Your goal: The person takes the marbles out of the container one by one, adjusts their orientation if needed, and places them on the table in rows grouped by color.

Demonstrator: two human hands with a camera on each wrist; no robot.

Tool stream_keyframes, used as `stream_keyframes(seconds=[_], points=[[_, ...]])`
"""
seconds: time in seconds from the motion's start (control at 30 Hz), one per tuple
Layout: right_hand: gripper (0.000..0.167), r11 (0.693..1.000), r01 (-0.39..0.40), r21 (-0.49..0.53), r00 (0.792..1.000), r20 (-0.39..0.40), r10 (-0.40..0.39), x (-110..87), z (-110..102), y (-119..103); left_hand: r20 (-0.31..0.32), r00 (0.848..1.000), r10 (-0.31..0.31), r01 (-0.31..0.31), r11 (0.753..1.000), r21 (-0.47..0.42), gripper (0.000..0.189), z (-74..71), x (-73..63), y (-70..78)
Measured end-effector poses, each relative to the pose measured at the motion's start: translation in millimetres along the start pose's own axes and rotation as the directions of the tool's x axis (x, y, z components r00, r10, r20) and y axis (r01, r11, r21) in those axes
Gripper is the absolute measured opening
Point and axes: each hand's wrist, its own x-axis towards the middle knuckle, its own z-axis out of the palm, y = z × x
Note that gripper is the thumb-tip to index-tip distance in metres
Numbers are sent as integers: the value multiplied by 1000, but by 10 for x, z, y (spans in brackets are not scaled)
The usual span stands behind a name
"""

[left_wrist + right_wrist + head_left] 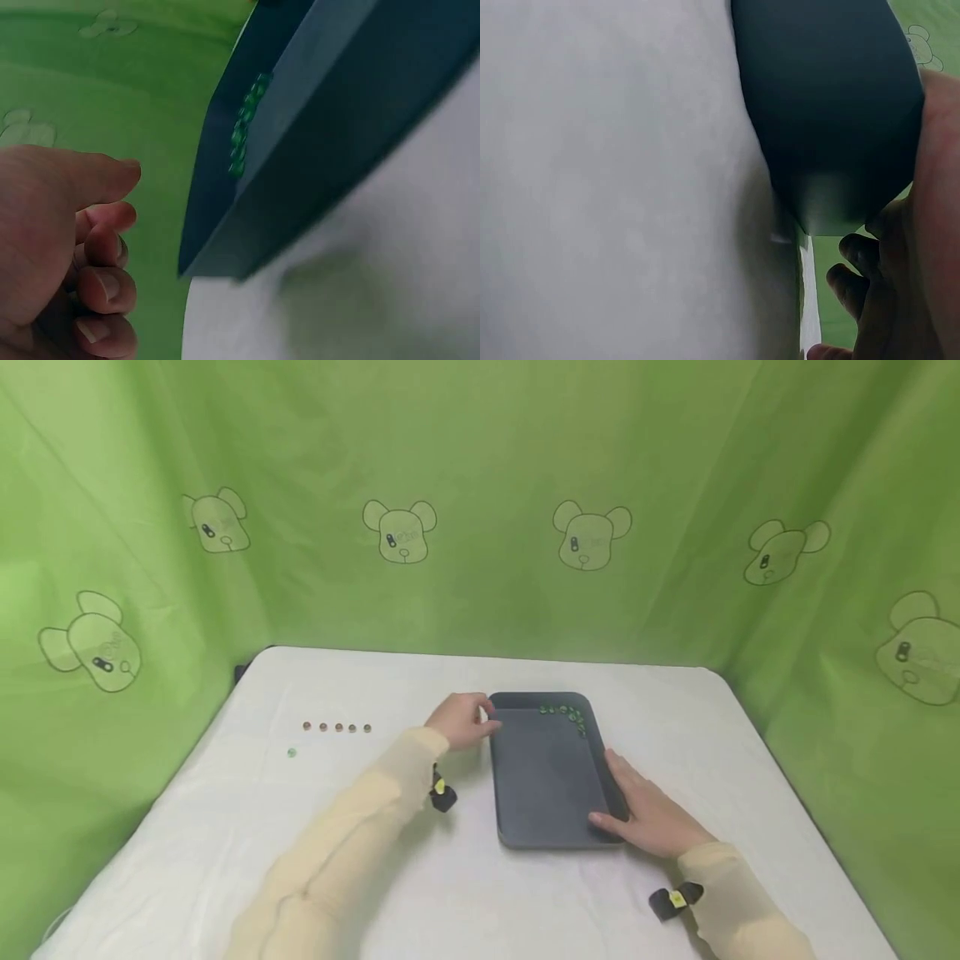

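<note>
1. On the white table (pixel 450 893), our right hand (pixel 660 818) grips the gray tray (pixel 547 785) rim.
2. Beside its far-left corner, our left hand (pixel 459 721) curls loosely, empty.
3. Likely steadying; next calls for left grip.

The head view looks forward and down from above; both close, tilted wrist views share the tray (pixel 547 777).
</note>
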Motion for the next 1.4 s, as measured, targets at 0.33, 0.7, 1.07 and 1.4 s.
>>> stream_keyframes(seconds=[0.33, 0.7, 1.07, 1.4], points=[[106, 1000, 0, 8, 1000, -4, 0, 5, -13, -23, 120, 991, 54, -64, 995, 80, 27, 565, 445, 449], [106, 1000, 18, 6, 1000, -23, -18, 14, -29, -67, 69, 994, -87, 95, 987, -129, 23, 1087, 675, 750], [106, 999, 24, 43, 999, -32, -23, -22, 7, -108, -41, 978, -207, 198, 966, -165, 23, 1356, 757, 757], [104, 999, 31, 34, 999, -34, -30, 45, 9, -125, -68, 983, -170, 168, 985, -42, 23, 1348, 789, 792]])
